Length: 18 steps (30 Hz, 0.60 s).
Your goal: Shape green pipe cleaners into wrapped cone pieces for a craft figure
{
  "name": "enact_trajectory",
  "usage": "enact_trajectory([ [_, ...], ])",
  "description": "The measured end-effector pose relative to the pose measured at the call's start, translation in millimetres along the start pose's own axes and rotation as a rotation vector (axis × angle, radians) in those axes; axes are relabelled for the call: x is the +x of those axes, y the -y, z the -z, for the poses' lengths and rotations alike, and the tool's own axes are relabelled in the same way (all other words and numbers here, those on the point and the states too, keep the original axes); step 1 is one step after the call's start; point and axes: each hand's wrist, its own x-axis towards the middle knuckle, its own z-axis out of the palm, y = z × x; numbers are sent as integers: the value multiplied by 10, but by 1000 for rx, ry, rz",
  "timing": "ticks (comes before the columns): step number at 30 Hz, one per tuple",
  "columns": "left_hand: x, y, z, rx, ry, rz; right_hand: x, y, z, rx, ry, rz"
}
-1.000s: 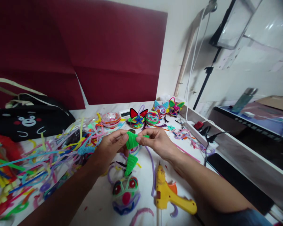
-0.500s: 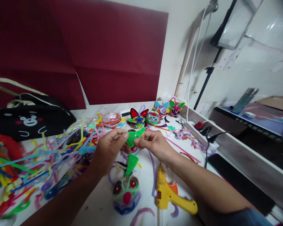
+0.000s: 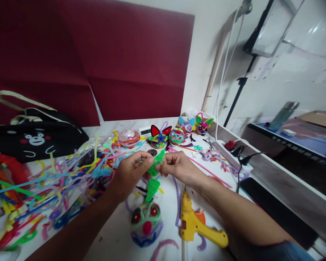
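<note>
Between my two hands is a green ear-shaped piece of pipe cleaner (image 3: 158, 161). My left hand (image 3: 133, 170) pinches its left edge with thumb and fingers. On the other side, my right hand (image 3: 178, 166) grips it with fingertips closed. A second green ear piece (image 3: 152, 190) lies just below, at the top of a clear ball (image 3: 146, 224) decorated with red eyes, a red nose and a blue zigzag mouth. To the right of that ball lies a yellow hot glue gun (image 3: 191, 221), nozzle pointing away from me.
Loose coloured pipe cleaners (image 3: 62, 185) cover the left side. Finished decorated balls (image 3: 159, 139) stand along the back, beside stacked clear shells (image 3: 129, 137). At right are a power strip (image 3: 232, 154) and a black phone-like slab (image 3: 277, 210). A black bag (image 3: 38, 137) sits back left.
The green piece in my hands has turned from lying slanted to more upright, with its tip pointing up. Both hands stay close together around it.
</note>
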Motion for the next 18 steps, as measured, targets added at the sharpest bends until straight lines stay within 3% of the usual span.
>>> enact_trajectory([
  [6,-16,4,2,293,-54,-151,8,-55,-12,-2,45,6],
  [13,-28,-42,-6,299,-23,-109,43,-24,8,85,-76,157],
  [18,-33,-35,-7,315,-49,-114,36,-69,34,-10,-120,233],
])
